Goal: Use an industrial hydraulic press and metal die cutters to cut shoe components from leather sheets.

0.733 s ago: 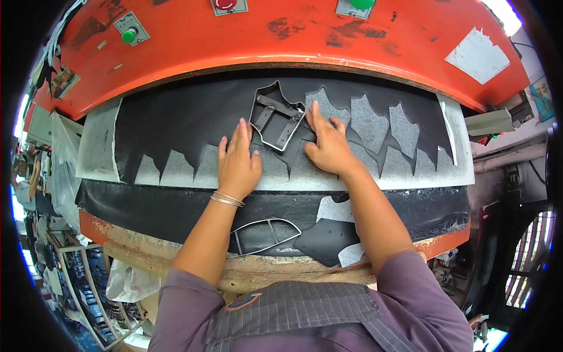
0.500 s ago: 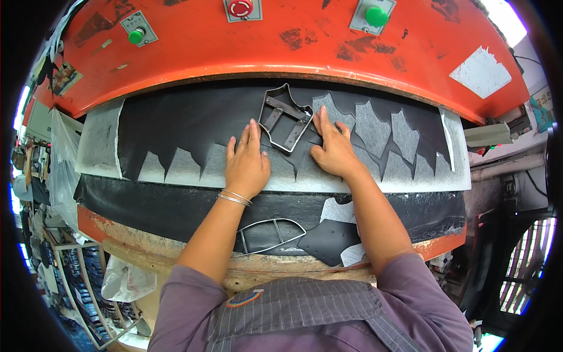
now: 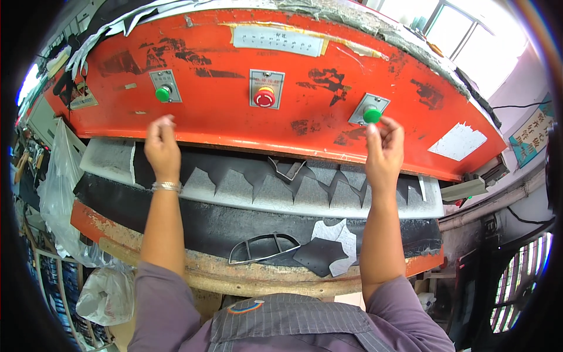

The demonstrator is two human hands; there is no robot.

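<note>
Both my hands are raised before the orange press head (image 3: pixel 217 108). My left hand (image 3: pixel 162 146) is loosely curled with nothing visible in it, below the left green button (image 3: pixel 162 94). My right hand (image 3: pixel 386 146) has bent fingers apart and holds nothing; its fingertips are at the lower edge of the right green button (image 3: pixel 372 115), and I cannot tell whether they touch. A steel cutting die (image 3: pixel 288 172) lies on the black sheet (image 3: pixel 229 164), its far part hidden under the press head. Pointed cut-outs along the sheet show pale grey material.
A red stop button (image 3: pixel 264 97) sits between the green ones. On the near ledge lie a second, curved metal die (image 3: pixel 249 250), a black cut piece (image 3: pixel 319 255) and white scraps (image 3: pixel 347 237). Plastic bags (image 3: pixel 105 296) hang at left.
Both hands have left the cutting die and risen toward the green buttons, moving apart. The view has tilted up, showing more of the press head, which now covers the die's far part.
</note>
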